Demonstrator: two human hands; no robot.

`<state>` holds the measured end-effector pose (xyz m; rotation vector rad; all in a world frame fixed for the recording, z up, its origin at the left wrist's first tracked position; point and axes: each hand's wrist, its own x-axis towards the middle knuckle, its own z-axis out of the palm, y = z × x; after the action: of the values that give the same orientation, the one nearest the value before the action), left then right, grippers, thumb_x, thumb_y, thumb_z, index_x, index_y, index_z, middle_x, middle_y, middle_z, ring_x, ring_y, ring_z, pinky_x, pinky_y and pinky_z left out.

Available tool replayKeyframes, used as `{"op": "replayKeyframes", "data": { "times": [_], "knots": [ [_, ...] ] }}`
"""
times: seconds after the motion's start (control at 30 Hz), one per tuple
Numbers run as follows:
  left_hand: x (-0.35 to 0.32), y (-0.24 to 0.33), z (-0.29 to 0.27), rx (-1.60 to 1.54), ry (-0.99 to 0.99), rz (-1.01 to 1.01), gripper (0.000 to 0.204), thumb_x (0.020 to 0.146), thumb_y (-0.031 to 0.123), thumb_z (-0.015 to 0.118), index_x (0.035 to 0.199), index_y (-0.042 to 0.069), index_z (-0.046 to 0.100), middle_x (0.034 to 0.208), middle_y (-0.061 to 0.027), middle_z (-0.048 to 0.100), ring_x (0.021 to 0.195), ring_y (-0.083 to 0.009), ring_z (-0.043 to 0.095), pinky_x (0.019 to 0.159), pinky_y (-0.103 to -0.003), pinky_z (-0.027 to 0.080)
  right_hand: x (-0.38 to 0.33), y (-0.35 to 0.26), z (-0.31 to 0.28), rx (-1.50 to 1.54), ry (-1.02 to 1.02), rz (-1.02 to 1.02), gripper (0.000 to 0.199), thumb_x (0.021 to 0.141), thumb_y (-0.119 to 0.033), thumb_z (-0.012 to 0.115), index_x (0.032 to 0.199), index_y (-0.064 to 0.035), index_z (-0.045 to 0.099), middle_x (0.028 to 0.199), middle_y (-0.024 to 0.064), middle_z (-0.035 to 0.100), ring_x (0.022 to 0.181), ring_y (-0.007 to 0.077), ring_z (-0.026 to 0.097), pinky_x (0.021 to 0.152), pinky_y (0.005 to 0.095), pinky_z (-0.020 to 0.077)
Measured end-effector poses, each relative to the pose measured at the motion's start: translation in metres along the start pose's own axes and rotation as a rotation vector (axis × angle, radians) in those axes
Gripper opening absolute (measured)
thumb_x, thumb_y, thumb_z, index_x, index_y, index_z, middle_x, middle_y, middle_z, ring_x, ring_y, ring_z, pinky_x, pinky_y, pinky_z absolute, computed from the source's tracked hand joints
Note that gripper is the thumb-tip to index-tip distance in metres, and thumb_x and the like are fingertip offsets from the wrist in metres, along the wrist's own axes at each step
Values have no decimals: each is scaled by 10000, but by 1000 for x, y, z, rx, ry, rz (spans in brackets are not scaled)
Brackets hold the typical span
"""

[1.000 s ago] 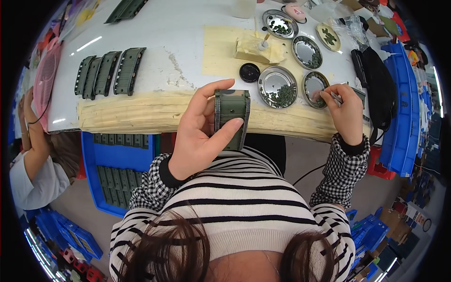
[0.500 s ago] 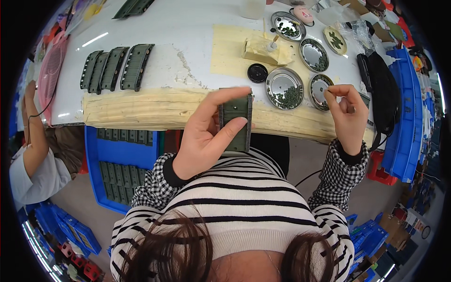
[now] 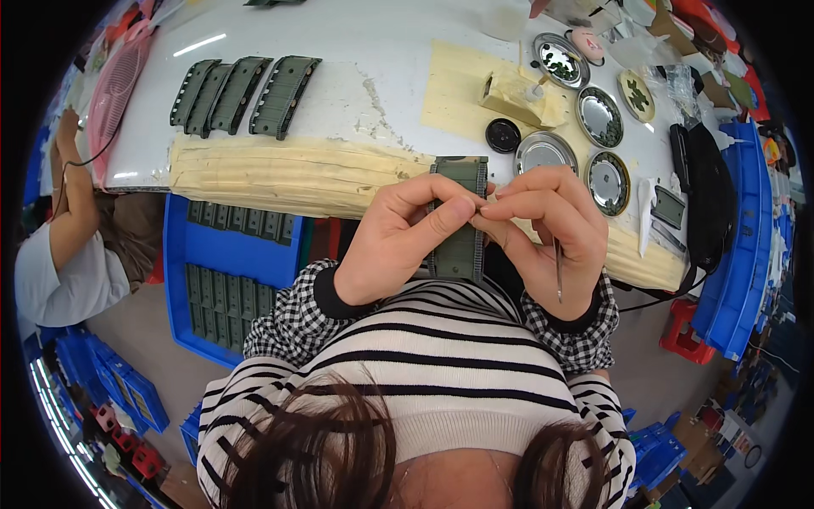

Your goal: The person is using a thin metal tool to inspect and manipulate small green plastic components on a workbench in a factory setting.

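Note:
My left hand (image 3: 405, 239) grips a long dark green ribbed plastic part (image 3: 459, 246), upright in front of my chest, thumb across its front. My right hand (image 3: 547, 229) pinches at the part's right edge with thumb and forefinger. It also carries a thin metal tool (image 3: 558, 270), likely tweezers, that points downward from the palm. Both hands meet just in front of the padded table edge (image 3: 280, 174).
Several matching green parts (image 3: 242, 89) lie on the white table at the back left. Round metal dishes (image 3: 543, 153) and a black cap (image 3: 503, 134) sit at the right. A blue bin (image 3: 225, 254) of parts stands below the table; another person (image 3: 59, 229) sits left.
My right hand has come away from the metal dishes to the green part and now pinches its right edge. The part has moved lower and closer to me.

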<state>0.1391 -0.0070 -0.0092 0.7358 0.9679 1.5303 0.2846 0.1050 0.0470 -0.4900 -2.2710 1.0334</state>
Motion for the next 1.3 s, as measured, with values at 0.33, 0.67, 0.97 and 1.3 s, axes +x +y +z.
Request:
{"op": "replayKeyframes", "data": {
  "times": [0.33, 0.67, 0.97, 1.3],
  "knots": [
    [2, 0, -3, 117, 29, 26, 143, 979, 102, 547, 1055, -1, 611, 1044, -69, 654, 973, -92, 585, 845, -253, 490, 5, 3, 1, -302, -5, -295, 255, 675, 45, 762, 892, -27, 649, 811, 76, 597, 653, 234, 631, 560, 316, 513],
    [-3, 3, 12, 528, 179, 290, 707, 861, -15, 593, 1487, 34, 268, 884, -102, 648, 773, -150, 621, 714, -264, 499, 16, -5, 5, -209, 27, -117, 228, 697, 51, 741, 877, -30, 629, 868, 85, 592, 700, 240, 623, 571, 314, 511],
    [-3, 7, 8, 922, 160, 425, 650, 776, -12, 645, 1399, 27, 460, 777, -122, 615, 623, -184, 583, 614, -276, 487, 24, 3, 9, -246, 27, -238, 229, 713, 46, 725, 897, -40, 620, 860, 73, 579, 654, 227, 616, 519, 303, 503],
    [-4, 12, 9, 956, 127, 440, 688, 779, 10, 640, 1421, -13, 393, 781, -166, 608, 662, -299, 613, 615, -370, 507, 21, 1, 7, -451, -17, -345, 292, 661, 2, 709, 944, -20, 642, 885, 68, 587, 595, 210, 568, 531, 312, 473]
  ]
}}
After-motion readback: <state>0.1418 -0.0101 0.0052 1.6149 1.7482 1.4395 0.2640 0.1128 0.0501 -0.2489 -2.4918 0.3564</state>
